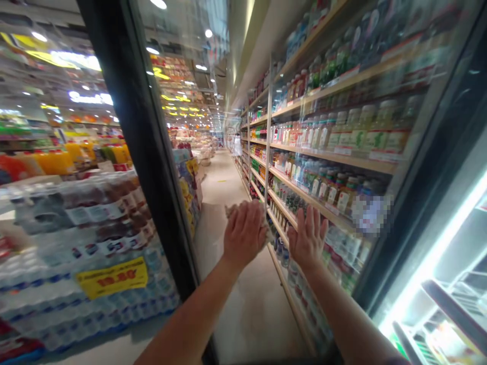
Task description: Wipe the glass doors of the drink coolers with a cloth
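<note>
In front of me is a glass door with a dark frame (142,137), seen from close up. My left hand (245,228) presses a crumpled beige cloth (230,209) against the pane. Bits of the cloth show past the fingertips and beside the thumb; the palm hides the rest. To its right, my right hand (309,235) lies flat on the same glass, fingers stretched and somewhat spread, holding nothing. Both forearms reach up from the bottom edge of the view.
Shelves of bottled drinks (335,137) appear through the pane or mirrored in it; I cannot tell which. A lit cooler interior with wire racks (456,299) lies at right. Stacked bottle packs (87,213) with a yellow price sign (113,278) stand at left.
</note>
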Demonstrator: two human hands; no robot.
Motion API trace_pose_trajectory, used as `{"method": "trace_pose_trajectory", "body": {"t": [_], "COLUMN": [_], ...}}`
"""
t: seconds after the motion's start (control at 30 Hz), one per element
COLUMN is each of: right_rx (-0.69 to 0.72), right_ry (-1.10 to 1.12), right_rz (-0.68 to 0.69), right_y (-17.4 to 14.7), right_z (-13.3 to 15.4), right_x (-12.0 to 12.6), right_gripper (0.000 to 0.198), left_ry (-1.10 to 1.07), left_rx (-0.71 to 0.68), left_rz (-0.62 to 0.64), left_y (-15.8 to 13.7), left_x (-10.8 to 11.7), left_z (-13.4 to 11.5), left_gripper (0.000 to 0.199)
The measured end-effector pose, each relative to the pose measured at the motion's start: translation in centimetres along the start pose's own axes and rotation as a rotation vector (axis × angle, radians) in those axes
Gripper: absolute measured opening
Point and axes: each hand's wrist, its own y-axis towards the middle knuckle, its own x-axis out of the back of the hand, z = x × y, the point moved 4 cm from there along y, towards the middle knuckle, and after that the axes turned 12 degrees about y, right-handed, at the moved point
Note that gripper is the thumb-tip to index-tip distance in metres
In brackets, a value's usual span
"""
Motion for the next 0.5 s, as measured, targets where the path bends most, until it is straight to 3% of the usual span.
{"method": "trace_pose_trajectory", "body": {"t": [0.07, 0.17, 0.23, 0.3, 0.4, 0.5], "right_rx": [0.025, 0.047, 0.050, 0.048, 0.047, 0.043], "right_ry": [0.011, 0.004, -0.012, -0.019, -0.012, -0.008], "right_rz": [-0.013, -0.034, -0.027, -0.023, -0.030, -0.041], "right_y": [0.0, 0.1, 0.1, 0.1, 0.3, 0.3], "right_z": [-0.1, -0.3, -0.3, -0.2, 0.1, 0.2], "right_x": [0.1, 0.0, -0.1, -0.1, -0.1, 0.0], "right_gripper": [0.068, 0.066, 0.065, 0.064, 0.064, 0.065], "left_ry": [-0.022, -0.061, -0.066, -0.037, 0.010, 0.035], "left_rx": [-0.161, -0.267, -0.176, 0.009, 0.260, 0.324], "left_rz": [-0.003, 0.007, 0.013, 0.003, 0.021, 0.029], "left_y": [1.6, 6.3, 9.7, 11.7, 10.7, 4.6], "left_x": [-0.1, 0.0, 0.3, 0.6, 0.8, 0.4], "left_z": [-1.7, -0.5, 2.5, 6.2, 9.8, 8.4], "left_gripper": [0.057, 0.055, 0.058, 0.061, 0.066, 0.069]}}
